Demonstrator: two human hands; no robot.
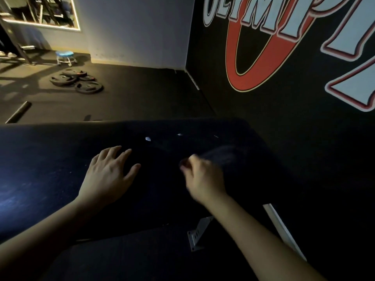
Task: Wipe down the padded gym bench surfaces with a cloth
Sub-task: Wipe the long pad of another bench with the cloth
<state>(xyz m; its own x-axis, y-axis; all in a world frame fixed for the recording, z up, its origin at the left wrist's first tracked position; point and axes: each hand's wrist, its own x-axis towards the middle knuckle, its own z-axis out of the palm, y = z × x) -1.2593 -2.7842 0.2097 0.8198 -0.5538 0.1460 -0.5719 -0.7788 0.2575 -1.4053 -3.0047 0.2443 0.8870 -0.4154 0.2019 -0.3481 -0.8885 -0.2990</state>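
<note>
Padded bench (50,159): right hand (203,177) grips dark cloth (221,157).

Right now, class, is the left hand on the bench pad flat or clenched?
Flat. The left hand rests palm down on the bench pad, fingers straight and spread, holding nothing.

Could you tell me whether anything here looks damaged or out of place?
Three small pale marks dot the dark bench pad beyond the left hand; tears or debris, I cannot tell. Weight plates lie loosely piled on the floor.
</note>
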